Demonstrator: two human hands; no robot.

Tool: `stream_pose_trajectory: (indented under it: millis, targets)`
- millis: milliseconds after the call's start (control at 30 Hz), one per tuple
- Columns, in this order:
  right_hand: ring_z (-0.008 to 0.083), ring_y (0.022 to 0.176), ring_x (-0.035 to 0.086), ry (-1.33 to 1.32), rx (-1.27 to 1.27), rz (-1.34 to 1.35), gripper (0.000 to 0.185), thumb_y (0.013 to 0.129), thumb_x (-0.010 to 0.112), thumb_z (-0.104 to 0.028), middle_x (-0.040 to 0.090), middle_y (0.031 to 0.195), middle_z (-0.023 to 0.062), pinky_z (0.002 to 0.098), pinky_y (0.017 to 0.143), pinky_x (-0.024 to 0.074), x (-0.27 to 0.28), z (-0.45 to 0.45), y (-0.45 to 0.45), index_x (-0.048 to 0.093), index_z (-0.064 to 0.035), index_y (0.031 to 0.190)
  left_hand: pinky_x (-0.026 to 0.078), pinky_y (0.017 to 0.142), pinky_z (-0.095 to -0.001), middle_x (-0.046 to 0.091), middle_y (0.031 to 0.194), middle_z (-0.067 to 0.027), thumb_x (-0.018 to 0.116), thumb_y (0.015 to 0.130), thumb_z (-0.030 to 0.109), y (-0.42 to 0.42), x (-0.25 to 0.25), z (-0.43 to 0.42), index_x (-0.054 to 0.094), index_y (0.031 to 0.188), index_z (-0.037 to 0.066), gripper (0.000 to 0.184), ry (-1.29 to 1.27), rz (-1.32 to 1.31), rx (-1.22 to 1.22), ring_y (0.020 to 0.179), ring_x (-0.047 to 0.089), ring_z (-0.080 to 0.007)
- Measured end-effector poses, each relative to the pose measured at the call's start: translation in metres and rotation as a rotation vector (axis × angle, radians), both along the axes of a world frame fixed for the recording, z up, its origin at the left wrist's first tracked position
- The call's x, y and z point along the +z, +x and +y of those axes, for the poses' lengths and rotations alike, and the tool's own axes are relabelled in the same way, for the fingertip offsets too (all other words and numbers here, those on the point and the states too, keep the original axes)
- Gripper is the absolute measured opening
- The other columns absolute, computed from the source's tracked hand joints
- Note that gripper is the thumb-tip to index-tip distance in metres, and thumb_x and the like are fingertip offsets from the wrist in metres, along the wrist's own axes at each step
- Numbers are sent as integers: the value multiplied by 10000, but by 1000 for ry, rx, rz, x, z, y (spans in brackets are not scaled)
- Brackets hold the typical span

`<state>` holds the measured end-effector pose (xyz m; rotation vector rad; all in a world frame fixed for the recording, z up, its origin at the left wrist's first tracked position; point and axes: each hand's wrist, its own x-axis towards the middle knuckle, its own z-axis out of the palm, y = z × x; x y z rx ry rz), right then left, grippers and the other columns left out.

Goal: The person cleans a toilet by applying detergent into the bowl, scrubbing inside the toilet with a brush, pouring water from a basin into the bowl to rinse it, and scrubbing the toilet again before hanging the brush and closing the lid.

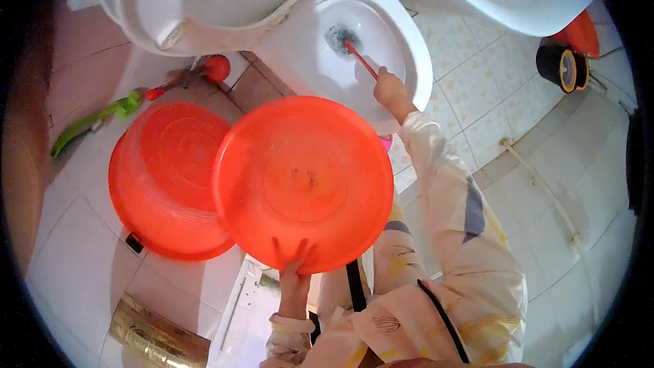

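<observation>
The white toilet (413, 48) has its lid up (218, 0), and the person's 2 bare hands are both busy. The right hand (392, 90) is over the side of the toilet nearest the person. Its grip is closed around a thin red stick (362, 60). The stick slants down into the toilet, and its far end meets a dark, fuzzy grey patch (343, 38) in the bowl. I can't tell if that patch is a brush head or something else.

The left hand (294, 285) is farther from the toilet, near the person's body. Its grip is clamped on the edge of a big round red tub (306, 163). Dark finger shapes show on the red plastic. This tub is between the toilet and the person, and a few small dark marks are in its middle.

A 2nd red tub (170, 184) is on the person's left of the toilet, partly behind the held tub. I can't tell if the 2 tubs touch. Also left of the toilet are a red ball-shaped thing (216, 68) and a long green thing (88, 126).

On the right of the toilet is a white sink (524, 7). A black and orange round thing (564, 68) is near the sink's edge, well apart from the toilet. The person wears light sleeves (453, 197) with dark patches.
</observation>
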<state>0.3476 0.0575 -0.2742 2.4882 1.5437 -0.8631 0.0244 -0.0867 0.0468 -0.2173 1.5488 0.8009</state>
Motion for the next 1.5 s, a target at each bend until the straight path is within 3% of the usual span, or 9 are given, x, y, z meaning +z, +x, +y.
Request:
stream_pose_trajectory:
  millis: [167, 233, 367, 533, 767, 933, 1133, 1233, 1500]
  targets:
    - [228, 507, 550, -87, -393, 659, 161, 799, 443, -128, 578, 642, 98, 324, 488, 465, 38, 8, 26, 537, -5, 757, 431, 910, -483, 367, 1262, -101, 449, 734, -122, 4, 6, 7, 223, 1343, 275, 762, 81, 72, -39, 1074, 468, -297]
    - [188, 473, 506, -418, -955, 1365, 144, 821, 425, -132, 517, 577, 80, 314, 450, 439, 49, 8, 33, 481, -27, 740, 440, 904, -466, 373, 1259, -89, 458, 740, -119, 21, 15, 16, 226, 1343, 265, 751, 122, 98, -43, 1072, 467, -281]
    - [142, 457, 451, -406, -1112, 1210, 80, 820, 428, -82, 461, 575, 66, 297, 403, 370, 94, 29, 13, 459, -33, 765, 457, 889, -402, 389, 1247, -81, 457, 728, -131, 46, 38, 45, 259, 1321, 176, 697, 185, 180, -89, 1095, 453, -228]
    - [182, 552, 503, -290, -1349, 1631, 96, 777, 373, 39, 489, 679, 78, 275, 444, 430, 66, 33, 14, 458, 12, 813, 450, 891, -364, 394, 1241, -91, 462, 715, -136, 65, 51, 61, 266, 1302, 107, 665, 271, 301, -100, 1103, 450, -227]
    - [188, 606, 559, -231, -1377, 1459, 162, 826, 432, -68, 539, 722, 97, 342, 489, 464, 157, 57, 13, 508, 40, 921, 443, 882, -340, 367, 1263, -91, 455, 691, -151, 83, 54, 70, 250, 1306, 78, 687, 312, 378, -144, 1128, 421, -230]
    - [175, 510, 500, -309, -734, 1181, 231, 821, 503, -199, 531, 666, 45, 352, 466, 436, 126, 53, 18, 560, 11, 900, 457, 859, -343, 357, 1264, -87, 446, 688, -146, 88, 50, 67, 238, 1312, 92, 699, 320, 380, -170, 1116, 427, -227]
    - [239, 588, 574, -251, -541, 809, 394, 758, 578, -412, 595, 671, 119, 380, 494, 435, 138, 29, 36, 627, -29, 836, 478, 821, -356, 360, 1259, -78, 430, 684, -145, 98, 49, 79, 230, 1312, 129, 714, 300, 330, -166, 1100, 438, -218]
    - [317, 713, 612, 175, -188, 523, 304, 770, 558, -334, 630, 792, 165, 404, 617, 475, 123, -8, 45, 627, -66, 895, 456, 855, -354, 367, 1255, -77, 446, 679, -140, 91, 35, 77, 229, 1307, 123, 715, 283, 348, -128, 1100, 438, -218]
    - [339, 794, 601, 164, -430, 368, 247, 786, 548, -259, 620, 853, 182, 398, 691, 474, 180, -92, 67, 608, -74, 939, 382, 929, -334, 372, 1274, -80, 524, 675, -105, 72, -26, 69, 285, 1281, 60, 672, 419, 492, -180, 1129, 409, -209]
